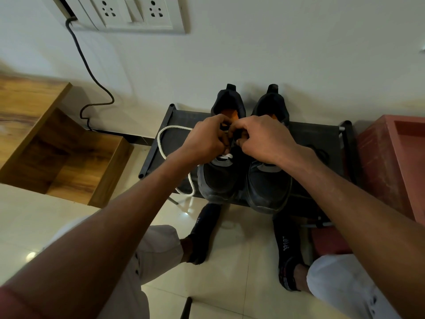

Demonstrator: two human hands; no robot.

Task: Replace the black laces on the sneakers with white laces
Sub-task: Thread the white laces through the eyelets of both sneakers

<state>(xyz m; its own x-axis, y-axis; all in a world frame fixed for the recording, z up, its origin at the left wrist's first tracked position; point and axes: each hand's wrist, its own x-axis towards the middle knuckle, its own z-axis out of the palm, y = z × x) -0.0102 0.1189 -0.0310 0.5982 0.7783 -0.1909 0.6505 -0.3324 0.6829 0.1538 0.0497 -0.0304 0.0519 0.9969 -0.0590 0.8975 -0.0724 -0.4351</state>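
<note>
Apparently sneakers lengthwise, toes nearward.

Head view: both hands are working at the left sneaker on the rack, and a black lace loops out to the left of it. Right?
Not quite. The head view shows the looping lace is white, not black. Both hands, left and right, do work at the left sneaker on the rack.

Two sneakers side by side on a rack, heels to the wall. Both hands over the left sneaker. Lace loops left across rack. Cabinet left, crate right.
</note>
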